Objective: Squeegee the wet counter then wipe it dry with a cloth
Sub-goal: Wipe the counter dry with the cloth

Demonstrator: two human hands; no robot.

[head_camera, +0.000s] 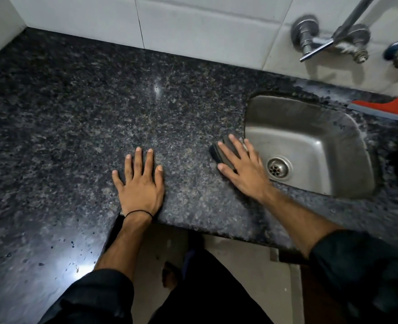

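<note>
Right hand [242,168] flat, fingers spread on dark cloth [226,152] by sink [347,127] | left hand [140,185] open, empty, palm on tabletop [76,113]

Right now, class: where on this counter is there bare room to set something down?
The granite counter lies bare from the left hand back to the tiled wall and left corner. It is crowded on the right: the right hand presses a dark cloth by the sink, and the red squeegee lies behind it.
</note>
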